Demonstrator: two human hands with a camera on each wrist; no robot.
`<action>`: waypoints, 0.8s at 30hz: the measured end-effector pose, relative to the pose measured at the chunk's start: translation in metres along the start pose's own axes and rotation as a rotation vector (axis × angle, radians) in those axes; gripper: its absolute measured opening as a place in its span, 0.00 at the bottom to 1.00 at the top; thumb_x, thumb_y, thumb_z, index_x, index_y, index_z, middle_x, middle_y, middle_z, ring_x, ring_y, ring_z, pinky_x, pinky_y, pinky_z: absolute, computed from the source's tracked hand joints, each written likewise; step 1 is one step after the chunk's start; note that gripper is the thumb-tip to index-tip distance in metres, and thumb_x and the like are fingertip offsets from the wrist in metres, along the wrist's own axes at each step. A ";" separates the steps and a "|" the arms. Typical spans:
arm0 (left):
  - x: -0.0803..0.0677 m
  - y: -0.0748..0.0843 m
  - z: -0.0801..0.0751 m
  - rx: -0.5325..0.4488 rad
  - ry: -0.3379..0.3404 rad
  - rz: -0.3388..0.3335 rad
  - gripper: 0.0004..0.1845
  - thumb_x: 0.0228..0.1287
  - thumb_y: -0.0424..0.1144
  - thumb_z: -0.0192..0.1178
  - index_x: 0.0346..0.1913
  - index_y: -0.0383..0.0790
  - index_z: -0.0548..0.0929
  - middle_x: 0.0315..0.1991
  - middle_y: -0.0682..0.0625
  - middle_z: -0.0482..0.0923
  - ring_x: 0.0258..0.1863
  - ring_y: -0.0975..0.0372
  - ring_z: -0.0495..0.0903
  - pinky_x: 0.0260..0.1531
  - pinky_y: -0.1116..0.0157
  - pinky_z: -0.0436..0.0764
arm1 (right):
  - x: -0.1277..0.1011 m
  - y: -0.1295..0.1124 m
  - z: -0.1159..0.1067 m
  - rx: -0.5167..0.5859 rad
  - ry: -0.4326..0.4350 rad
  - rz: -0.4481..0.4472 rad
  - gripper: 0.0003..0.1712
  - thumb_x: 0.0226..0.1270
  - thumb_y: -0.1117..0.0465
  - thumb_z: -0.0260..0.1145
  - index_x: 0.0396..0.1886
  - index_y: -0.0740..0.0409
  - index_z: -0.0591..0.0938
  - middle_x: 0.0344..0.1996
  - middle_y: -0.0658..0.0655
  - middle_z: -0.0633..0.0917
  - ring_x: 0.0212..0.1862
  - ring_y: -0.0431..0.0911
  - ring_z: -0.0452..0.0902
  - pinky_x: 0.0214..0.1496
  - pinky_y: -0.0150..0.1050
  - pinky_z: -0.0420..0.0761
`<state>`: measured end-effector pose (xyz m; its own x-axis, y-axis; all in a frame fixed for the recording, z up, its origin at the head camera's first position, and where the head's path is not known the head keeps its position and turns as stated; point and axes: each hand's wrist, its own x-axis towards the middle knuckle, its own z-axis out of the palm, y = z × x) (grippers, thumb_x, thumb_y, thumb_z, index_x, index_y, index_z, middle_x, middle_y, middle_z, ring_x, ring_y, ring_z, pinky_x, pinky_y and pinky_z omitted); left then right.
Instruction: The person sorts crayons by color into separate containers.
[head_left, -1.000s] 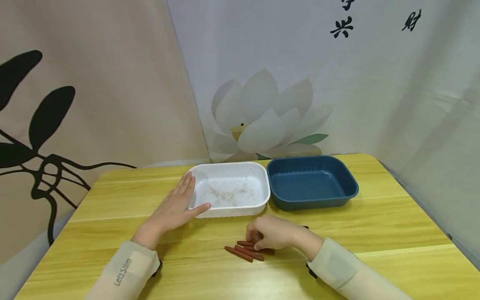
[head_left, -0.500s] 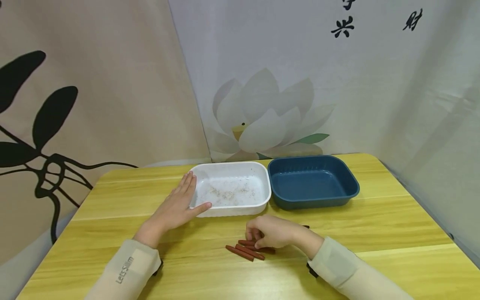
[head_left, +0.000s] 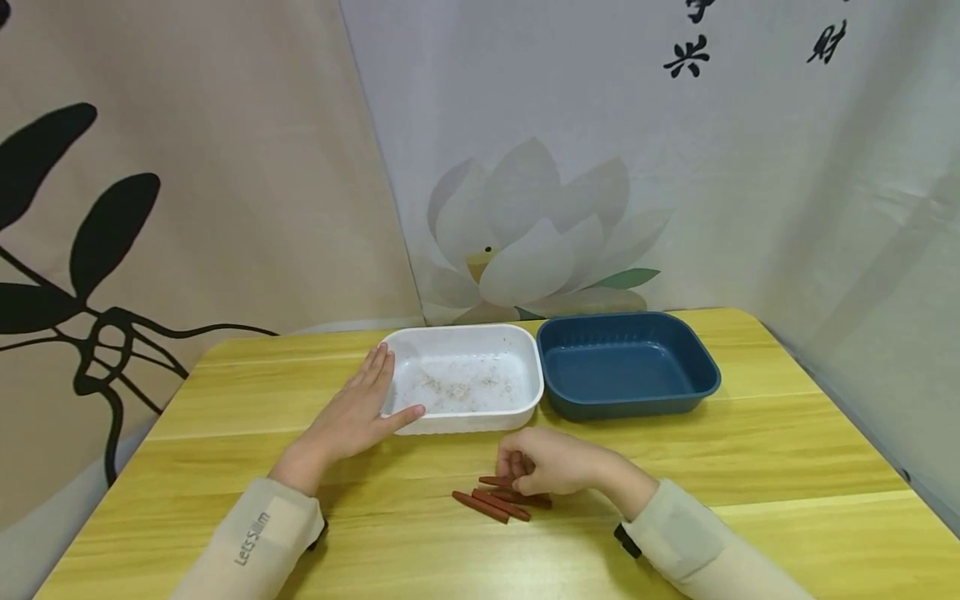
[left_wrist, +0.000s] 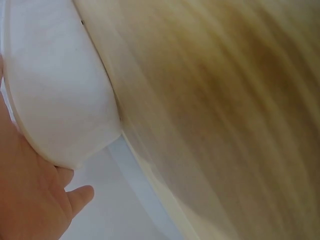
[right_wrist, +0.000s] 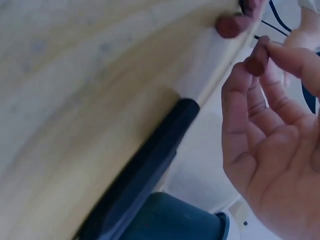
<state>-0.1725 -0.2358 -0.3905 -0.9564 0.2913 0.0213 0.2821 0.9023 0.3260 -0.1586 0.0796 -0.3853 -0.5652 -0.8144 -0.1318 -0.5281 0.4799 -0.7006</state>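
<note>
Sticks (head_left: pixel 498 502) lie on the table (head_left: pixel 750 450) in front of the white tray (head_left: pixel 465 333); from the head we see our right hand (head_left: pixel 551 462) curled, pinching one, and our left hand (head_left: pixel 352 412) flat against the tray, fingers straight. Left wrist: palm (left_wrist: pixel 30 200) against tray (left_wrist: pixel 55 90). Right wrist: fingertips (right_wrist: pixel 280 52) pinch a stick (right_wrist: pixel 256 62).

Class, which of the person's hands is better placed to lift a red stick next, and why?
Likely the right hand: it pinches one of the red sticks. The left hand rests flat against the white tray, apart from them.
</note>
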 end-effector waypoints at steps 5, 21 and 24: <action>0.001 0.000 0.001 0.006 -0.002 0.003 0.57 0.67 0.72 0.47 0.78 0.28 0.41 0.81 0.38 0.32 0.81 0.45 0.36 0.77 0.43 0.47 | -0.004 0.000 -0.005 0.003 0.037 -0.035 0.10 0.57 0.73 0.65 0.35 0.55 0.83 0.25 0.44 0.77 0.29 0.33 0.69 0.32 0.27 0.74; 0.000 -0.001 0.001 0.001 0.000 -0.002 0.58 0.67 0.72 0.47 0.78 0.28 0.40 0.81 0.38 0.31 0.81 0.45 0.35 0.78 0.44 0.46 | -0.001 -0.007 -0.011 0.029 0.089 -0.083 0.10 0.58 0.73 0.67 0.36 0.56 0.81 0.27 0.46 0.78 0.28 0.35 0.70 0.31 0.27 0.73; 0.000 -0.001 0.001 0.000 0.000 -0.002 0.58 0.67 0.72 0.47 0.78 0.28 0.40 0.81 0.38 0.31 0.81 0.46 0.34 0.78 0.44 0.46 | 0.001 -0.008 -0.013 0.019 0.099 -0.114 0.10 0.58 0.73 0.66 0.36 0.56 0.82 0.26 0.46 0.78 0.27 0.34 0.69 0.30 0.26 0.73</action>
<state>-0.1730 -0.2366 -0.3919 -0.9571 0.2892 0.0208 0.2799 0.9029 0.3262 -0.1630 0.0790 -0.3709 -0.5622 -0.8268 0.0184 -0.5807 0.3788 -0.7206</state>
